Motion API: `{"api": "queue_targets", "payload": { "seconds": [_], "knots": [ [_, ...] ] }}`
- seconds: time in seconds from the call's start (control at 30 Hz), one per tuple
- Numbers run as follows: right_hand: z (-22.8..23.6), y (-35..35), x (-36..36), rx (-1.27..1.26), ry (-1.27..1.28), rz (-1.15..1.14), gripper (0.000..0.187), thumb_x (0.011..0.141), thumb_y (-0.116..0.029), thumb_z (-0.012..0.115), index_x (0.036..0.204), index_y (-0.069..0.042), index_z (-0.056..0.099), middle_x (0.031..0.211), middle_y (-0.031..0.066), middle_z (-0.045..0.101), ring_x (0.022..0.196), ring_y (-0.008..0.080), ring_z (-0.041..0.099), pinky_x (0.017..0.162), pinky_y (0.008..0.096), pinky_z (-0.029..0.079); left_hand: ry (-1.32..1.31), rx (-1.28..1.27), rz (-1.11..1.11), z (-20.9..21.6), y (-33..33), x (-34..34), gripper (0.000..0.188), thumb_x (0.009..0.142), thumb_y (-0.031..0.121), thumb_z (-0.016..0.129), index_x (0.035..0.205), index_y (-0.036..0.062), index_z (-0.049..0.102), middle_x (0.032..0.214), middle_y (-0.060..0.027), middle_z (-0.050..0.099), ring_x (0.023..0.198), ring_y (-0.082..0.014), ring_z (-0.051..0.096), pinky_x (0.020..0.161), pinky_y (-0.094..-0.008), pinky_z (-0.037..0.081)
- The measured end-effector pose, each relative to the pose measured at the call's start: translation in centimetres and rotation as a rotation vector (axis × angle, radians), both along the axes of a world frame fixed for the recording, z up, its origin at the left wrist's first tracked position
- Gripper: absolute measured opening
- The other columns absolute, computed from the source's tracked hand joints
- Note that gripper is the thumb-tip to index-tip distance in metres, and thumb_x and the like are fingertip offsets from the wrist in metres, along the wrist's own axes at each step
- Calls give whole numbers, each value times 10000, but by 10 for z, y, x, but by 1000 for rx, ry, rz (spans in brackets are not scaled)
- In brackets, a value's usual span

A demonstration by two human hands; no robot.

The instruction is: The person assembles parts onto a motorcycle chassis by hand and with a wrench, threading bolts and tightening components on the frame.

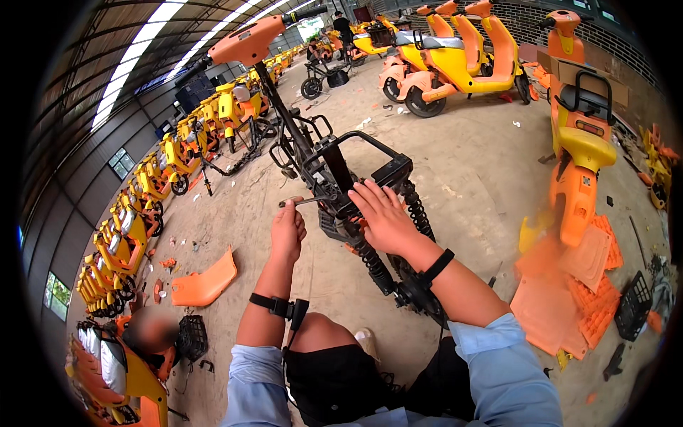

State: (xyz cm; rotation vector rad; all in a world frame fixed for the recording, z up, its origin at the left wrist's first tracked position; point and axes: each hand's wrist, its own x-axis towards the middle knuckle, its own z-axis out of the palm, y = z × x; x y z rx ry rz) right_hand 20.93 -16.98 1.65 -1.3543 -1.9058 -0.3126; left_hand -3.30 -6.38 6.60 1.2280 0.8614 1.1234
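Before me stands a stripped scooter frame (306, 153) of black tubing, with an orange handlebar cover (245, 41) on top and two coil shock absorbers (373, 267) beside the rear wheel (420, 292). My left hand (287, 231) is closed around the outer end of a thin metal rod-shaped tool (307, 201); its other end reaches into the frame, where its tip is hidden. My right hand (384, 213) rests on the black frame right of the tool, fingers stretched out and lying along the metal. Whatever lies under that palm is hidden.
Yellow and orange scooters line the left wall (146, 178); more stand at the back right (466, 60). On the floor lie a curved orange panel (206, 280), stacked orange panels (551, 309) and a black basket (633, 306). Another person (343, 30) stands far back.
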Motion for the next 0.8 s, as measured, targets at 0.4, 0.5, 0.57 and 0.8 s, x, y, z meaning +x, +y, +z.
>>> {"api": "queue_targets", "payload": {
  "seconds": [0.4, 0.5, 0.57, 0.8],
  "knots": [
    [-4, 6, -3, 49, -28, -38, 764, 882, -100, 675, 1582, -118, 369, 1641, 103, 361, 1563, 301, 270, 1255, 507, 192, 1212, 612, 41, 78, 74, 115, 421, 891, 399, 700, 935, -16, 761, 811, -204, 732, 766, -342, 728, 730, -452, 571],
    [-7, 8, 2, 35, -49, -57, 768, 886, -121, 671, 1589, -124, 364, 1650, 97, 349, 1569, 284, 258, 1260, 498, 164, 1364, 843, 17, 86, 45, 144, 314, 874, 337, 677, 961, 55, 783, 883, -212, 750, 840, -384, 737, 788, -484, 597],
    [-7, 8, 4, 9, -51, -50, 812, 866, -108, 663, 1610, -127, 338, 1668, 92, 325, 1577, 267, 238, 1267, 482, 123, 1388, 951, 16, 86, 29, 148, 323, 900, 364, 676, 953, 62, 779, 837, -190, 742, 805, -381, 732, 742, -485, 592],
    [-9, 11, -2, -16, -65, -88, 683, 925, -208, 660, 1554, -119, 408, 1623, 137, 366, 1557, 309, 264, 1261, 526, 148, 1294, 1376, -40, 73, -1, 134, 277, 961, 319, 642, 825, 84, 698, 777, -116, 699, 734, -341, 708, 646, -457, 568]
  ]
}}
